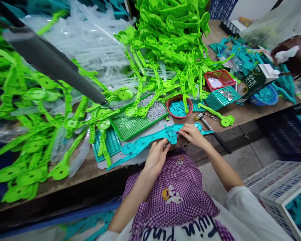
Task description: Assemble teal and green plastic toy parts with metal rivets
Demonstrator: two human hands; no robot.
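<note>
A long blue plastic part [142, 142] lies along the front edge of the bench, with round ends and a wider crosspiece near its middle. My left hand [157, 155] is closed on its near edge, just left of the crosspiece; the fingertips are partly hidden. My right hand [192, 134] is over the part right of the crosspiece, thumb and fingers pinched together. What is in that pinch is too small to tell. Behind the part sits a green perforated tray [122, 126] holding many small silver pieces, with green plastic parts lying across it.
A red round basket [180, 114] holds small blue pieces. A hammer [213, 130] lies at the right, its handle over the edge. A grey powered driver [52, 63] hangs at upper left. Green parts [170, 36] are heaped behind. White crates [271, 180] stand at lower right.
</note>
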